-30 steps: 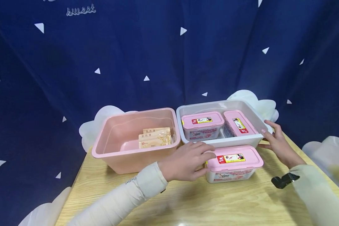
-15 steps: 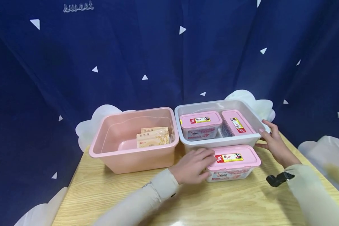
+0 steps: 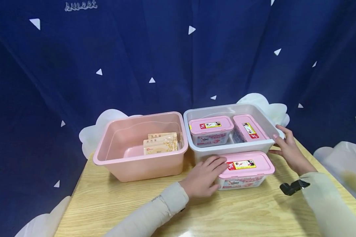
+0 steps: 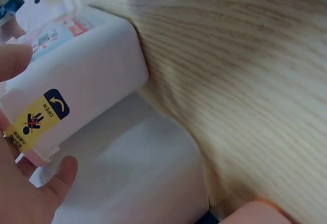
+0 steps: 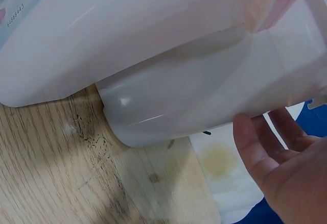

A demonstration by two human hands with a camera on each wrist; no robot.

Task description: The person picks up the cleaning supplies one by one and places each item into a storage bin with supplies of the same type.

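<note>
A white laundry detergent tub with a pink lid [image 3: 264, 164] stands on the table in front of the pale grey plastic bin [image 3: 234, 150]. My left hand [image 3: 203, 177] holds this tub's left end, fingers over the lid and thumb at the front. In the left wrist view, the tub's end [image 4: 97, 76] with its yellow label sits between thumb and fingers. My right hand [image 3: 290, 153] grips the bin's front right corner, thumb at the rim and fingers lower down. Two similar tubs, one lengthwise [image 3: 212, 122] and one turned [image 3: 250, 128], sit inside the bin.
A pink plastic bin [image 3: 142, 166] stands to the left, close beside the grey one, with several beige packets [image 3: 160, 146] in it. Beneath everything is a wooden table [image 3: 225, 214]. Behind hangs a dark blue curtain [image 3: 166, 49] with white triangles.
My left hand has moved right and settled closer over the left end of the front tub. My right hand stays at the grey bin's corner. The view has shifted slightly.
</note>
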